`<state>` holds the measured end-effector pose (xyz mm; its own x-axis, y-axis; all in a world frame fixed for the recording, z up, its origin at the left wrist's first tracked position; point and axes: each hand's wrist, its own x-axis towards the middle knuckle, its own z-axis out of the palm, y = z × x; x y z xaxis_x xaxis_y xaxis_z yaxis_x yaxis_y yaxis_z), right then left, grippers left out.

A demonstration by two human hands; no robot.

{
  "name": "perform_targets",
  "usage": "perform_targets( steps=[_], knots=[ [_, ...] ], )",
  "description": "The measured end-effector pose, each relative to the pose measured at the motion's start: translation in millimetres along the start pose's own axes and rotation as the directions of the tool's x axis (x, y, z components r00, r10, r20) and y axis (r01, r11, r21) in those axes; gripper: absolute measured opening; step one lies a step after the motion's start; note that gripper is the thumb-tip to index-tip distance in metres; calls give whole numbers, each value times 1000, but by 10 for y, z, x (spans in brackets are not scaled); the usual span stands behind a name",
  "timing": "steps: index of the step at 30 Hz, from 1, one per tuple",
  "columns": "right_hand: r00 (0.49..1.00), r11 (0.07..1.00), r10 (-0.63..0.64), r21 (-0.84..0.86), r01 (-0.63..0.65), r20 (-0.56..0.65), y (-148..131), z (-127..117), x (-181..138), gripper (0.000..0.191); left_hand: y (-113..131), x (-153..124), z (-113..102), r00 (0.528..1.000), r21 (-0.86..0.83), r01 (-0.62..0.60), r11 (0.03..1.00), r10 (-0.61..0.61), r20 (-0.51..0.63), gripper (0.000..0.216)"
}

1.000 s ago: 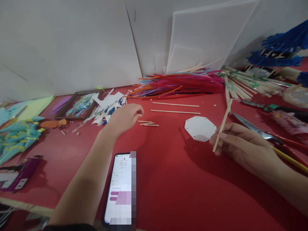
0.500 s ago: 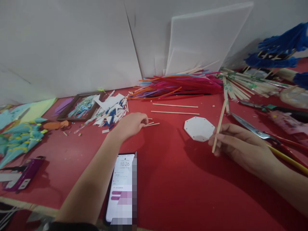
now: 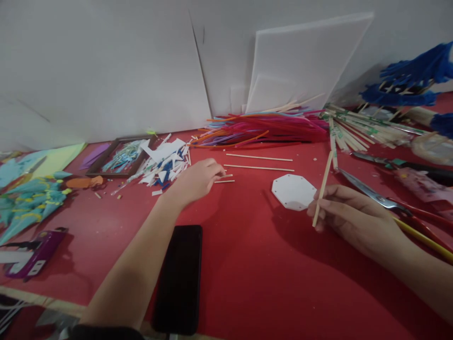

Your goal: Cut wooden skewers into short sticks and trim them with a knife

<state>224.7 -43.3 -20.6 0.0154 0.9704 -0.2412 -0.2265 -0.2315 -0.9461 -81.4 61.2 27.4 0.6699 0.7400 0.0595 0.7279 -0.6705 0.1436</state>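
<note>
Between the thumb and fingers of my right hand (image 3: 348, 212) is a slim wooden stick (image 3: 326, 175), held tilted upright. Just left of that hand a white octagonal piece (image 3: 293, 191) with small holes along its edge lies flat on the red table. My left hand (image 3: 198, 182) reaches to the table with its fingers drawn together at the ends of short wooden sticks (image 3: 228, 181); the fingers partly hide them. Beyond, two longer wooden sticks (image 3: 260, 167) lie side by side.
A dark-screened phone (image 3: 180, 278) lies by my left forearm. White and blue scraps (image 3: 164, 160), a brown frame (image 3: 132, 174) and pipe cleaners (image 3: 262, 127) line the back. Scissors (image 3: 375, 192) and bundled sticks (image 3: 354, 125) lie right; a purple tool (image 3: 38, 255) sits left.
The phone screen has gone from lit to dark. My left hand has shifted slightly over the short sticks, which now lie closer to parallel. My right hand still holds its stick.
</note>
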Motion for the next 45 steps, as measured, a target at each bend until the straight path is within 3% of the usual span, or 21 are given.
perform_targets(
  steps=[3, 7, 11, 14, 18, 21, 25, 29, 35, 41, 45],
  knots=[
    [1000, 1000, -3, 9, 3, 1, 0, 0, 2, 44, 164, 18, -24, 957, -99, -209, 973, 183, -227, 24],
    [1000, 1000, -6, 10, 6, 12, -21, 15, -2, 42, 441, 15, -89, 804, -139, -466, 874, 353, -479, 23],
    [999, 1000, -29, -5, 29, 27, -20, 17, 4, 41, 605, -9, -123, 655, -67, -595, 801, 436, -617, 22],
    [996, 997, -69, -18, 70, 53, 4, 14, 12, 40, 651, -6, -107, 610, -32, -620, 784, 456, -647, 21],
    [989, 988, -123, -84, 131, 86, 20, -9, 4, 39, 741, 26, -26, 619, -163, -651, 741, 394, -679, 20],
    [977, 950, -171, -239, 198, 129, -19, -34, -25, 40, 872, 18, 75, 628, -313, -672, 671, 293, -721, 16],
    [964, 914, -199, -322, 247, 175, -115, -18, -84, 44, 1041, -49, 206, 660, -416, -714, 562, 344, -668, 19],
    [955, 907, -233, -314, 282, 186, -198, 35, -126, 41, 1108, -89, 263, 659, -457, -730, 509, 345, -669, 17],
    [930, 885, -331, -290, 365, 160, -274, 56, -125, 34, 1087, -106, 273, 679, -493, -713, 499, 314, -664, 20],
    [928, 880, -301, -311, 359, 220, -276, 141, -114, 36, 1075, -63, 301, 691, -498, -693, 521, 286, -664, 17],
    [937, 884, -285, -322, 339, 203, -167, 199, -81, 41, 1023, -1, 357, 782, -534, -604, 592, 308, -542, 12]
  ],
)
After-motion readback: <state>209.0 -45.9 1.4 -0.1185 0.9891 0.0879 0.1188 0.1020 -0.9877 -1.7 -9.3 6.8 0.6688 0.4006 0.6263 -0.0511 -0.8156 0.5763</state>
